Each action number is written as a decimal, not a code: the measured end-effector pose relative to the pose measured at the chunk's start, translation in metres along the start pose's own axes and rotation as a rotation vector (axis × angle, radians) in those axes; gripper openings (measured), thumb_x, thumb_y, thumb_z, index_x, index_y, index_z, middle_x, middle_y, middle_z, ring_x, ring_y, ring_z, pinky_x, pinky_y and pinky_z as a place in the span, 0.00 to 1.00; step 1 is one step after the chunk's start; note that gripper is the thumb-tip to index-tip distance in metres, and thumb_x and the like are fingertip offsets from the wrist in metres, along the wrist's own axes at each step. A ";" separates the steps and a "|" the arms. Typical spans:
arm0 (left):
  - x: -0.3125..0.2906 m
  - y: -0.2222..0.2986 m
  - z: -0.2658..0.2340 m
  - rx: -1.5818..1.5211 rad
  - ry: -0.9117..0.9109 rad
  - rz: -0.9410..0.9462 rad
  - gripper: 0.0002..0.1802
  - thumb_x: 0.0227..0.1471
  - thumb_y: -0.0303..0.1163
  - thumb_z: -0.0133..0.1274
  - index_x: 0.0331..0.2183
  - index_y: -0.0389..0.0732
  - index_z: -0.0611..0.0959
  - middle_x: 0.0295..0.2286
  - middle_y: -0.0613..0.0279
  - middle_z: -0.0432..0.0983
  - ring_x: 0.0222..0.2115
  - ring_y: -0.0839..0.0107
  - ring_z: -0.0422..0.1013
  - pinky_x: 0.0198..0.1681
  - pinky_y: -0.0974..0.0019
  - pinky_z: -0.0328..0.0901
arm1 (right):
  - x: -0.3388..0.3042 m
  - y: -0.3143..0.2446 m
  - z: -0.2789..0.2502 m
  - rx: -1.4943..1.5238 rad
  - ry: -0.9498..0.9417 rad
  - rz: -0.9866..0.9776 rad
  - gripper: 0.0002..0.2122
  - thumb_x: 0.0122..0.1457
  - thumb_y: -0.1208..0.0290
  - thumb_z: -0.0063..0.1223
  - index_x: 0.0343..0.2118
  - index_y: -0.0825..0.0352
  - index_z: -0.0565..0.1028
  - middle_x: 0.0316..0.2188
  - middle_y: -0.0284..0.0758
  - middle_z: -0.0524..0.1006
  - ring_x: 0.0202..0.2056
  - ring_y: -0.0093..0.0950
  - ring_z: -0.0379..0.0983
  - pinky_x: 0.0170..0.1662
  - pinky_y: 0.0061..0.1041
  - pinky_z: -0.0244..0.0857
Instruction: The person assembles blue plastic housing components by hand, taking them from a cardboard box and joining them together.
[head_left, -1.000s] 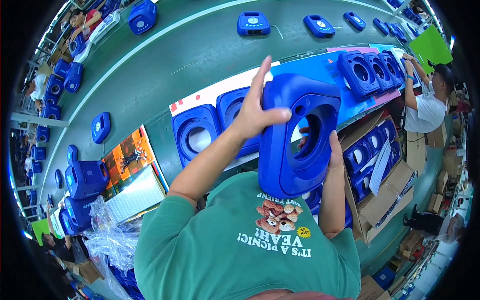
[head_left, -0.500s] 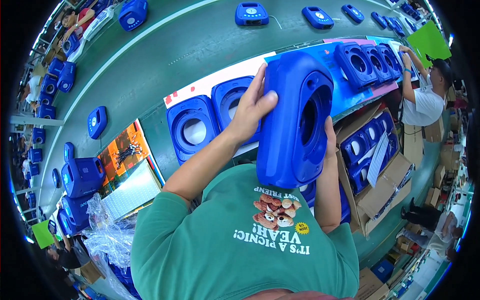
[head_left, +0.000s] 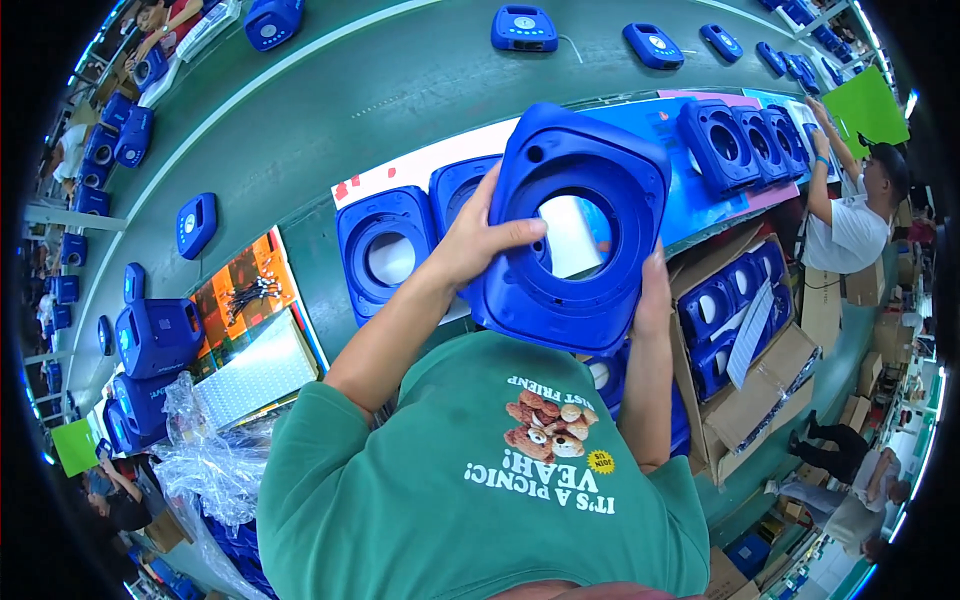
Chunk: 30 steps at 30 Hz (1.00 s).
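Observation:
Between my two hands is a blue plastic speaker housing (head_left: 570,312) with rounded corners and a big round opening, its open face turned up toward me. My left hand (head_left: 478,240) grips the left side, the thumb lying over the face to the rim of the opening and the fingers hidden behind. My right hand (head_left: 652,297) is against the lower right edge; most of its fingers are out of sight. Just beyond my left hand, two like housings lie on the bench, the nearer to the left being a housing (head_left: 386,258) with a round hole.
To the right, an open cardboard box (head_left: 712,425) holds several blue housings. More housings (head_left: 722,145) line the far right bench beside a person in white (head_left: 850,225). At left are an orange sheet with cables (head_left: 250,290), clear plastic wrap (head_left: 215,460) and stacked blue units (head_left: 155,335). Finished-looking units sit on the green conveyor (head_left: 400,80).
The housing has turned from side-on to showing its open face, tilting to the left. Both hands keep hold of it, and my right hand has slid slightly lower.

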<state>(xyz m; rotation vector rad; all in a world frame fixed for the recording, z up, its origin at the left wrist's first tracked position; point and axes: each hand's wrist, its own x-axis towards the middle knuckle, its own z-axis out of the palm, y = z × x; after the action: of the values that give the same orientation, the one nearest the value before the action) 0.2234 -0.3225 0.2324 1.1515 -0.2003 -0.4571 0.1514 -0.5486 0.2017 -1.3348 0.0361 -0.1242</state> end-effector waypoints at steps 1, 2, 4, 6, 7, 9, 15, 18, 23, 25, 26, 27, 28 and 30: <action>0.000 -0.007 -0.009 -0.099 0.029 -0.134 0.41 0.41 0.32 0.63 0.55 0.37 0.61 0.40 0.56 0.73 0.36 0.69 0.73 0.41 0.67 0.69 | -0.002 -0.010 0.004 -0.091 -0.029 -0.067 0.41 0.56 0.48 0.49 0.62 0.73 0.47 0.52 0.44 0.66 0.50 0.29 0.67 0.49 0.27 0.64; -0.002 -0.017 -0.014 -0.258 0.035 -0.184 0.35 0.43 0.30 0.60 0.53 0.37 0.65 0.36 0.56 0.73 0.30 0.70 0.73 0.33 0.66 0.72 | -0.004 -0.022 0.010 -0.179 -0.062 -0.135 0.46 0.53 0.48 0.55 0.62 0.75 0.43 0.54 0.44 0.63 0.53 0.28 0.64 0.53 0.27 0.61; 0.003 -0.028 -0.018 -0.451 -0.061 -0.275 0.30 0.44 0.32 0.56 0.50 0.34 0.68 0.36 0.53 0.74 0.29 0.66 0.74 0.31 0.63 0.73 | -0.010 -0.048 0.030 -0.074 -0.014 -0.146 0.53 0.46 0.49 0.63 0.62 0.76 0.39 0.56 0.46 0.60 0.54 0.31 0.64 0.53 0.29 0.62; 0.006 -0.045 -0.024 -0.541 -0.158 -0.336 0.28 0.45 0.36 0.55 0.45 0.28 0.71 0.33 0.47 0.75 0.27 0.62 0.76 0.33 0.59 0.74 | -0.017 -0.059 0.036 -0.119 -0.067 -0.082 0.55 0.44 0.51 0.66 0.62 0.75 0.39 0.55 0.48 0.60 0.51 0.32 0.67 0.50 0.27 0.65; 0.005 -0.048 -0.020 -0.577 -0.146 -0.315 0.29 0.45 0.36 0.55 0.46 0.28 0.71 0.33 0.47 0.75 0.28 0.61 0.76 0.33 0.59 0.74 | -0.018 -0.060 0.037 -0.132 -0.068 -0.090 0.55 0.42 0.54 0.68 0.62 0.75 0.39 0.53 0.50 0.62 0.47 0.33 0.71 0.45 0.26 0.69; 0.006 -0.048 -0.017 -0.609 -0.136 -0.296 0.29 0.45 0.35 0.55 0.47 0.28 0.70 0.33 0.46 0.75 0.28 0.61 0.76 0.34 0.59 0.74 | -0.021 -0.062 0.037 -0.166 -0.068 -0.112 0.55 0.42 0.54 0.68 0.62 0.75 0.40 0.52 0.49 0.64 0.45 0.33 0.72 0.44 0.25 0.70; 0.011 -0.053 -0.026 -0.577 -0.311 -0.308 0.34 0.42 0.38 0.55 0.49 0.28 0.68 0.36 0.44 0.74 0.29 0.59 0.75 0.36 0.58 0.72 | -0.023 -0.065 0.041 -0.300 0.009 -0.124 0.53 0.41 0.52 0.68 0.62 0.76 0.44 0.48 0.49 0.68 0.41 0.32 0.74 0.40 0.25 0.71; 0.007 -0.052 -0.022 -0.520 -0.321 -0.331 0.36 0.39 0.39 0.56 0.49 0.28 0.69 0.31 0.45 0.75 0.28 0.59 0.75 0.35 0.59 0.72 | -0.001 -0.061 0.033 -0.508 0.097 -0.295 0.50 0.44 0.50 0.65 0.60 0.77 0.48 0.44 0.47 0.72 0.41 0.32 0.74 0.40 0.25 0.69; 0.006 -0.056 -0.017 -0.564 -0.418 -0.442 0.38 0.38 0.42 0.55 0.49 0.29 0.68 0.38 0.46 0.72 0.27 0.61 0.74 0.34 0.60 0.71 | 0.037 -0.074 0.022 -0.491 0.208 -0.210 0.30 0.55 0.54 0.55 0.51 0.77 0.67 0.37 0.40 0.77 0.39 0.27 0.73 0.44 0.22 0.65; 0.004 -0.056 -0.011 -0.584 -0.337 -0.459 0.38 0.40 0.43 0.54 0.51 0.30 0.67 0.42 0.46 0.70 0.29 0.61 0.73 0.34 0.60 0.71 | 0.050 -0.068 0.004 -0.430 0.235 -0.187 0.26 0.56 0.56 0.54 0.48 0.76 0.70 0.36 0.39 0.77 0.39 0.26 0.73 0.45 0.21 0.65; 0.004 -0.060 -0.011 -0.580 -0.335 -0.455 0.38 0.40 0.43 0.54 0.51 0.30 0.67 0.42 0.46 0.70 0.29 0.61 0.73 0.34 0.60 0.71 | 0.056 -0.068 0.006 -0.368 0.237 -0.162 0.22 0.57 0.59 0.54 0.45 0.75 0.72 0.36 0.38 0.77 0.39 0.25 0.72 0.46 0.21 0.64; 0.005 -0.066 -0.012 -0.608 -0.324 -0.450 0.38 0.40 0.44 0.54 0.51 0.31 0.67 0.43 0.46 0.69 0.29 0.61 0.73 0.34 0.60 0.71 | 0.052 -0.073 0.006 -0.164 0.169 -0.117 0.21 0.58 0.62 0.52 0.48 0.74 0.71 0.36 0.36 0.76 0.39 0.23 0.72 0.45 0.20 0.64; 0.005 -0.068 -0.014 -0.636 -0.313 -0.444 0.39 0.41 0.44 0.54 0.51 0.31 0.66 0.44 0.46 0.69 0.30 0.61 0.73 0.35 0.60 0.71 | 0.048 -0.075 0.013 -0.161 0.165 -0.120 0.21 0.58 0.62 0.52 0.48 0.74 0.71 0.36 0.36 0.76 0.39 0.23 0.72 0.45 0.20 0.64; 0.001 -0.066 -0.013 -0.634 -0.292 -0.461 0.39 0.41 0.45 0.54 0.51 0.31 0.66 0.45 0.45 0.68 0.29 0.61 0.72 0.35 0.59 0.71 | 0.035 -0.076 0.022 -0.493 -0.013 -0.411 0.19 0.61 0.63 0.49 0.49 0.73 0.71 0.34 0.36 0.76 0.38 0.22 0.72 0.42 0.19 0.64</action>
<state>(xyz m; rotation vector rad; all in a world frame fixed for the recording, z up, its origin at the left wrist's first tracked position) 0.2132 -0.3342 0.1665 0.4930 -0.0297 -1.0172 0.1833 -0.5491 0.2826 -1.8228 -0.2340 -0.4785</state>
